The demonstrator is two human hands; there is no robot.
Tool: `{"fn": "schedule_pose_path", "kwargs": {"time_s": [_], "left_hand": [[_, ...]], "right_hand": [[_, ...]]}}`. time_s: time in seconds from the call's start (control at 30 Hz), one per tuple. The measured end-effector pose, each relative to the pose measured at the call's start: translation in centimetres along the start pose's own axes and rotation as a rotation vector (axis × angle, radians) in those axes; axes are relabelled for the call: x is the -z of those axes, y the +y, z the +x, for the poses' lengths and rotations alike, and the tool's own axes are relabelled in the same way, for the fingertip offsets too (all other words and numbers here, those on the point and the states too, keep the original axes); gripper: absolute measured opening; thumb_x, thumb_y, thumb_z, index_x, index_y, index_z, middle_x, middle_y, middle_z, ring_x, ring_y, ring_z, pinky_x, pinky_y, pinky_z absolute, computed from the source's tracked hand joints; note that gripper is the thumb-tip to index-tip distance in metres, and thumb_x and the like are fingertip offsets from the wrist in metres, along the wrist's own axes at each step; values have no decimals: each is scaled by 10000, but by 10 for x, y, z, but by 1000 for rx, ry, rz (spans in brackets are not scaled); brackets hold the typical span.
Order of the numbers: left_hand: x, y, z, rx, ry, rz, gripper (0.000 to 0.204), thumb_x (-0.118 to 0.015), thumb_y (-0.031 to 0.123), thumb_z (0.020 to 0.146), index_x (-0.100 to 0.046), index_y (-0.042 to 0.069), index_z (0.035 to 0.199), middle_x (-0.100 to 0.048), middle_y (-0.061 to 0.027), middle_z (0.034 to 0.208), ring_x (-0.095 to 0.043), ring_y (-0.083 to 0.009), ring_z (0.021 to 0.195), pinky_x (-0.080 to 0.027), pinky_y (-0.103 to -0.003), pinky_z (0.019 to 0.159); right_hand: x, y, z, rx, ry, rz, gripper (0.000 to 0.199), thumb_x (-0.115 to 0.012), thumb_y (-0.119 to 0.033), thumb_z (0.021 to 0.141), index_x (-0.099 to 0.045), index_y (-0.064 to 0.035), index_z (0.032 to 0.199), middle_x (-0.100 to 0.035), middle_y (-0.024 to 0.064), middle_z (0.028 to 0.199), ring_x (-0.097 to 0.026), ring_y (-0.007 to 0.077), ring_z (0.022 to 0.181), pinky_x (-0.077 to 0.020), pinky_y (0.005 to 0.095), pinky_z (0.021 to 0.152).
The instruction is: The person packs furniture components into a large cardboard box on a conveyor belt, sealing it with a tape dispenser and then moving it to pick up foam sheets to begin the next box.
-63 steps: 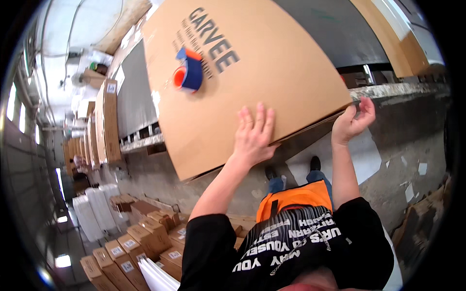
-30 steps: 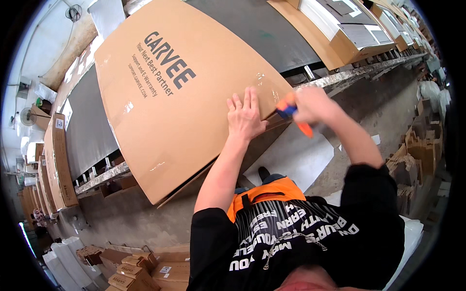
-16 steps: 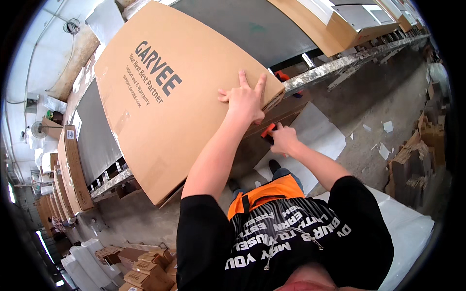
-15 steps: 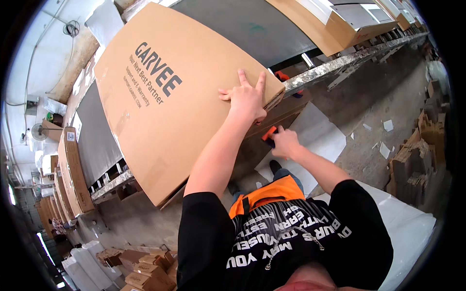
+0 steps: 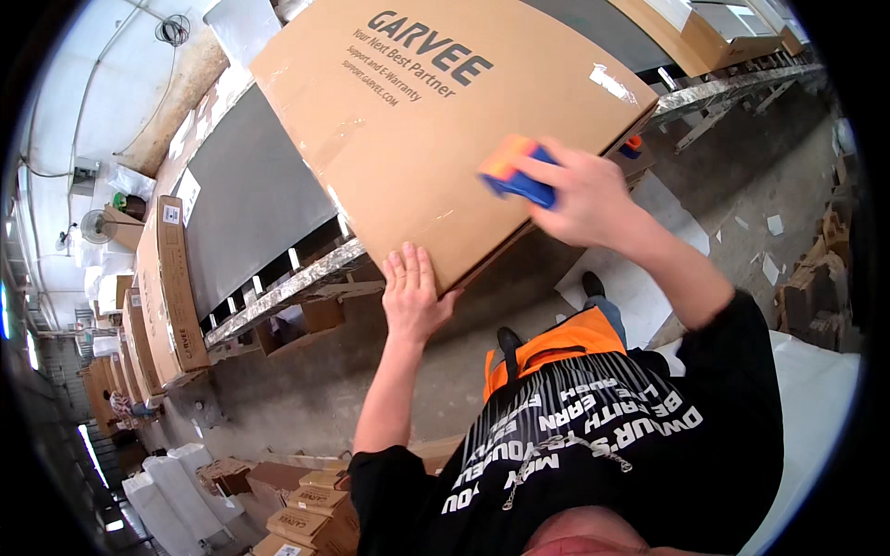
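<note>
A large flat cardboard box (image 5: pixel 408 157) with dark print lies on the conveyor, its near corner jutting past the rail. On that near corner rests my left hand (image 5: pixel 414 296), fingers stretched flat over the top and thumb along the side edge. My right hand (image 5: pixel 584 195) is closed round an orange and blue tape dispenser (image 5: pixel 521 173), held over the right part of the box and blurred by motion. Whether the dispenser touches the cardboard I cannot tell. A shiny strip of clear tape (image 5: pixel 612 82) lies across the box's right end.
The conveyor (image 5: pixel 255 185) has a worn metal side rail (image 5: pixel 297 292). More cartons (image 5: pixel 167 287) stand along it on the left; an open carton (image 5: pixel 709 42) with white panels sits farther right. A white sheet (image 5: pixel 640 259) and paper scraps lie on the floor.
My left hand has moved from the box's right end to its near corner. My right hand has raised the tape dispenser from beside the box to above it. The box appears shifted right in view.
</note>
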State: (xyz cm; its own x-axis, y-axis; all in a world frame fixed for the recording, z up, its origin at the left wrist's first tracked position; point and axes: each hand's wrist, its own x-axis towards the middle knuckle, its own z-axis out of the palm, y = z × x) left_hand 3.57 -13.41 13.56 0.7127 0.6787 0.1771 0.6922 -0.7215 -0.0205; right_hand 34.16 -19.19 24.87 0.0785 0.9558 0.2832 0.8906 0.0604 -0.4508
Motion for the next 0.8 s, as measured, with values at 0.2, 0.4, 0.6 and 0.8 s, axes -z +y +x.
{"fn": "schedule_pose_path", "kwargs": {"time_s": [0.2,0.4,0.6,0.8], "left_hand": [[-4,-7,7,-88,196,-106,882,-829,487,621,-563,-67,1254,-569,-293,1285,-556,-483,1177,-414,-522,1049],[-8,-5,14,-91,197,-21,883,-825,515,604,-586,-58,1231,-607,-270,1242,-582,-475,1140,-434,-519,1027],[-1,-11,7,-35,138,-59,865,-828,477,634,-563,-61,1258,-593,-267,1266,-563,-468,1173,-426,-511,1045],[13,-7,-2,-22,110,-55,823,-809,455,690,-559,-61,1280,-556,-279,1313,-508,-464,1247,-394,-542,1067]], "right_hand": [[-73,-82,82,-26,-556,-224,305,-685,-266,708,-716,-131,980,-683,183,950,-677,325,841,-556,431,729],[-78,-84,-46,-154,-723,-314,287,-715,-288,627,-739,-77,821,-710,125,820,-679,281,879,-556,392,689],[-190,-24,-98,89,-679,-280,324,-721,-270,634,-745,-123,922,-703,79,930,-676,207,900,-544,382,726],[-28,209,-155,-611,30,969,730,-771,-89,665,-548,-24,1357,-592,73,1339,-576,183,1188,-466,317,1009]]}}
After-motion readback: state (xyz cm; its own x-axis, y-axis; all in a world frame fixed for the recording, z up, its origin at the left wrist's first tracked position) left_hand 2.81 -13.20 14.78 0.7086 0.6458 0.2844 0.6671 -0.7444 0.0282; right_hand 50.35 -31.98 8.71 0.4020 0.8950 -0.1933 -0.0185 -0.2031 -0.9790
